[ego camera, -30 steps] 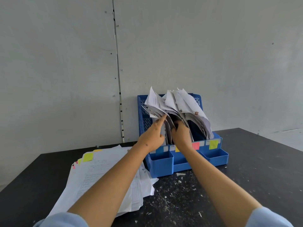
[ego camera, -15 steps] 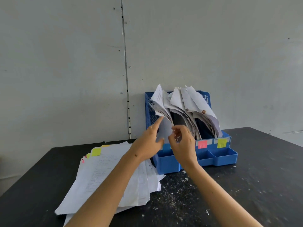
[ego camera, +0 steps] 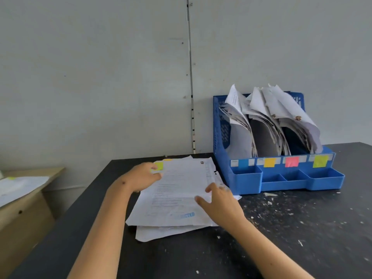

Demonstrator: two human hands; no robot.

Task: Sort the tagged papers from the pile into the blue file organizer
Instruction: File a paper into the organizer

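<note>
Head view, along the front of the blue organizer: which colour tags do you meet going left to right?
On the blue file organizer: blue tag → orange tag → pink tag → yellow-green tag.

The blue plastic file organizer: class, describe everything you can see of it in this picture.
The blue plastic file organizer stands upright on the black tabletop against the grey wall, right of the loose paper pile. Its side and back are perforated mesh. Upright slots hold curled white papers leaning right. Along the front run coloured tags: blue, orange, pink, yellow-green. Below them sit shallow open trays. Neither hand touches it.
</note>
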